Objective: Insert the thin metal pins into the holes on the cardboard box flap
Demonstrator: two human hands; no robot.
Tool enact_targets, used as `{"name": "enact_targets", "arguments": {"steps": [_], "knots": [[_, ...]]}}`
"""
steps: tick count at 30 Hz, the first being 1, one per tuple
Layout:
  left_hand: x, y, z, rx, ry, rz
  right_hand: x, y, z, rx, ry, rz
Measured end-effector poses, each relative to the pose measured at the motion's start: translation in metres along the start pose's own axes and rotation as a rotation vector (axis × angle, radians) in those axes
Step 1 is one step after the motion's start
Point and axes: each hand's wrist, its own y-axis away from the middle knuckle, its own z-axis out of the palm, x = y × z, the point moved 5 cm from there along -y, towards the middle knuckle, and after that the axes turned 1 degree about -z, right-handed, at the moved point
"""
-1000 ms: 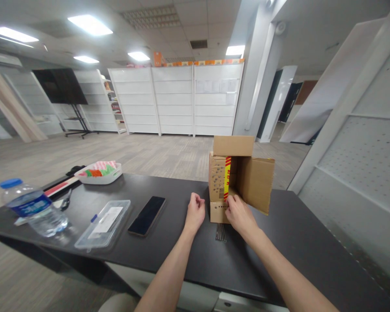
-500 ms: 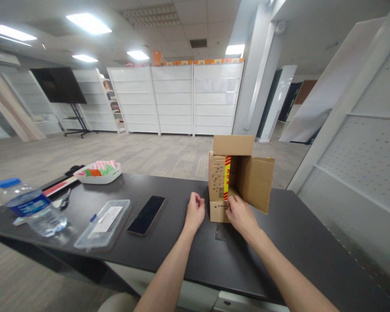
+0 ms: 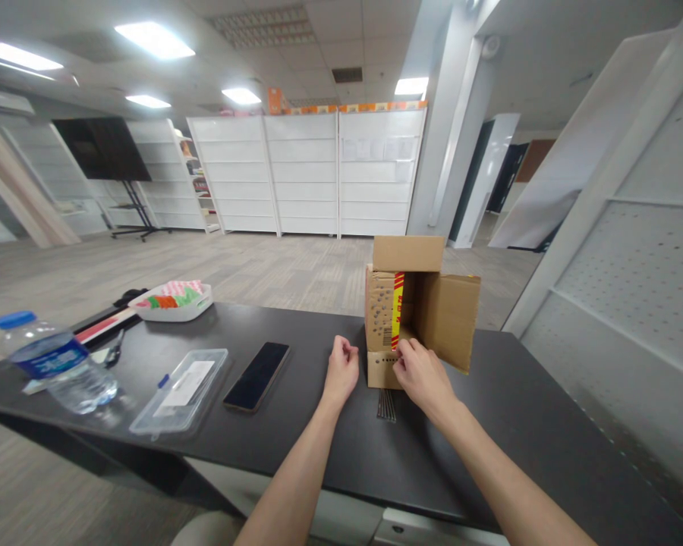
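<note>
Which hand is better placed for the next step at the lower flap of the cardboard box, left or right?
Probably the right hand: its fingers are at the lower flap of the cardboard box. The left hand is curled beside the box, apart from it.

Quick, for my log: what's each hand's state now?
Left hand: curled closed; can't tell if holding anything.
Right hand: curled closed at the cardboard box; any held item hidden.
</note>
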Motion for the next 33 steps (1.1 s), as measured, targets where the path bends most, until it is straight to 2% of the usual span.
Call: {"name": "enact_targets", "arguments": {"steps": [7, 13, 20, 27, 33], "knots": [[-0.002, 0.000, 0.000, 0.005, -0.003, 0.019, -0.005, 0.004, -0.013, 0.069, -0.057, -0.029], [-0.003, -0.001, 0.000, 0.003, -0.007, 0.009, 0.001, 0.016, -0.016, 0.142, -0.183, -0.048], [0.000, 0.000, 0.000, -0.002, -0.008, -0.001, 0.011, 0.038, -0.007, 0.170, -0.352, -0.073], [0.000, 0.000, 0.000, -0.004, 0.001, -0.005, 0.013, 0.060, -0.001, 0.203, -0.420, -0.076], [-0.002, 0.000, -0.001, 0.001, 0.011, 0.006, 0.013, 0.080, 0.013, 0.221, -0.492, -0.060]]}}
